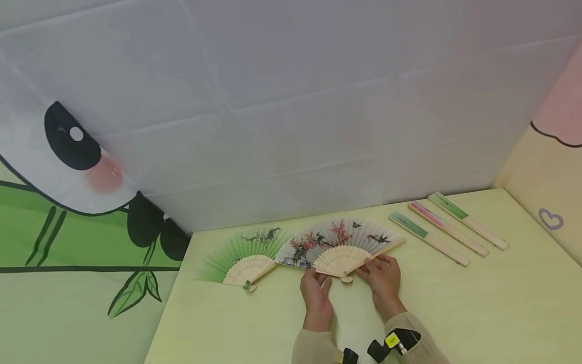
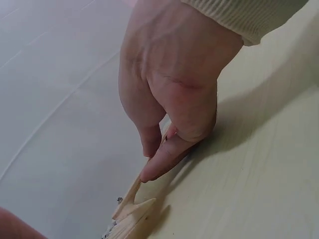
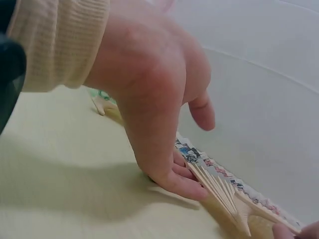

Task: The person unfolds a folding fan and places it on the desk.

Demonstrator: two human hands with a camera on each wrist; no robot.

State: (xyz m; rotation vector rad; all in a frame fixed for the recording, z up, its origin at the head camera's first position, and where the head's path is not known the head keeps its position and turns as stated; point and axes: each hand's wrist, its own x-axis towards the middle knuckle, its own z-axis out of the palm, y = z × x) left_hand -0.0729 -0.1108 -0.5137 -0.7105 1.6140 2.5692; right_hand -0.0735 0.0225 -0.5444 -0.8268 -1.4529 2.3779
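Note:
An open folding fan [image 1: 338, 245], with pink blossoms and dark birds on white, lies spread near the table's middle. My left hand [image 1: 314, 296] holds its left edge low by the ribs. The right wrist view looks across at this hand [image 3: 154, 94], thumb at the ribs and one finger raised. My right hand [image 1: 384, 278] pinches the pale outer stick on the right. That pinch shows in the left wrist view, thumb and fingertips of the hand [image 2: 172, 89] on the stick [image 2: 132, 196]. A spread green fan [image 1: 254, 255] lies left, partly overlapped by the blossom fan.
Three folded fans lie at the right: a green one [image 1: 429, 237], a pink one [image 1: 447, 227] and another green one [image 1: 468, 220]. A white sheet [image 1: 295, 126] rises behind the pale yellow table [image 1: 454, 308]. Cartoon-patterned panels [image 1: 82, 232] flank the left.

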